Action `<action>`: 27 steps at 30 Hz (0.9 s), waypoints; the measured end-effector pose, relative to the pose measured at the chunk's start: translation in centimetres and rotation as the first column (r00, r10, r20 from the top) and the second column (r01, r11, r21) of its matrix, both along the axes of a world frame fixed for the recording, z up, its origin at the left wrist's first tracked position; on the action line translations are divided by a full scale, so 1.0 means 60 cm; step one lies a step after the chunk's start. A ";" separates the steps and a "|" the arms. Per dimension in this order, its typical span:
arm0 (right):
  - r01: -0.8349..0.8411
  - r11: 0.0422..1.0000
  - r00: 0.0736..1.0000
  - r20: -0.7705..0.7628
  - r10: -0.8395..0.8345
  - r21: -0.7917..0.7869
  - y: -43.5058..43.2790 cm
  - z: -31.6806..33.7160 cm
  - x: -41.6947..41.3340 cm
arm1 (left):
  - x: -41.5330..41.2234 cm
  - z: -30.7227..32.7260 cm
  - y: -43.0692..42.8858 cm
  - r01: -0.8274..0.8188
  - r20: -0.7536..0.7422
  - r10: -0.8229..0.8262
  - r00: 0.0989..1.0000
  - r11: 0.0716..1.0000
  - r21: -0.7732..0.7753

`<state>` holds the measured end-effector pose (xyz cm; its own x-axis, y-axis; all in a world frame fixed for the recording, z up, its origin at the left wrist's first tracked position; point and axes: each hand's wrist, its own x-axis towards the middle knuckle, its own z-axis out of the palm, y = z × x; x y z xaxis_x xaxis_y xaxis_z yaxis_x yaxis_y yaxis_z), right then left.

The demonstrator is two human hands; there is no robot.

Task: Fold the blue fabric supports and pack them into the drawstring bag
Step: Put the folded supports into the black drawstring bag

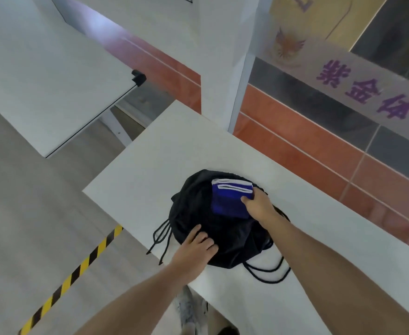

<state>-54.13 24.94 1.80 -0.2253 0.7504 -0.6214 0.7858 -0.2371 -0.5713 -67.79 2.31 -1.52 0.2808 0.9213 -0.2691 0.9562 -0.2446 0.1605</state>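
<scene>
Blue fabric supports (pixel 230 201), folded, lying on the black drawstring bag (pixel 222 238) on the worktop (pixel 162 165), right hand (pixel 259 205) grip pinching their edge. Left hand (pixel 196 247) pressed flat on the bag, fingers spread. Best to lift the bag mouth open first, then slide the stack in flat

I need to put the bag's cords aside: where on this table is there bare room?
The white table is bare beyond the black drawstring bag, towards its far corner, and to the right along the orange tiled wall. The near-left edge is crowded: cords and left hand.
</scene>
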 end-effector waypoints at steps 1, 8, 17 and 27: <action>-0.001 1.000 1.000 0.008 0.001 0.020 0.004 -0.001 -0.004 | -0.004 -0.004 -0.012 0.078 0.005 -0.079 0.997 0.997 0.025; 0.024 0.999 1.000 0.018 -0.025 0.028 0.014 0.003 -0.019 | -0.033 0.021 -0.016 0.115 0.079 -0.129 0.988 0.979 0.170; -0.041 0.947 0.985 -0.169 -0.014 -0.319 -0.004 0.023 -0.024 | -0.098 0.089 0.110 -0.266 0.234 0.203 0.951 0.924 0.276; -0.530 0.848 0.758 0.444 0.478 -0.008 -0.078 0.027 -0.020 | -0.121 0.029 0.165 0.058 -0.004 -0.059 0.998 0.993 -0.104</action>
<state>-55.31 20.28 3.44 -0.3323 0.6711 -0.6627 0.9384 0.3058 -0.1608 -75.07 12.22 0.23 0.3310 0.8702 -0.3649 0.9421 -0.2825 0.1809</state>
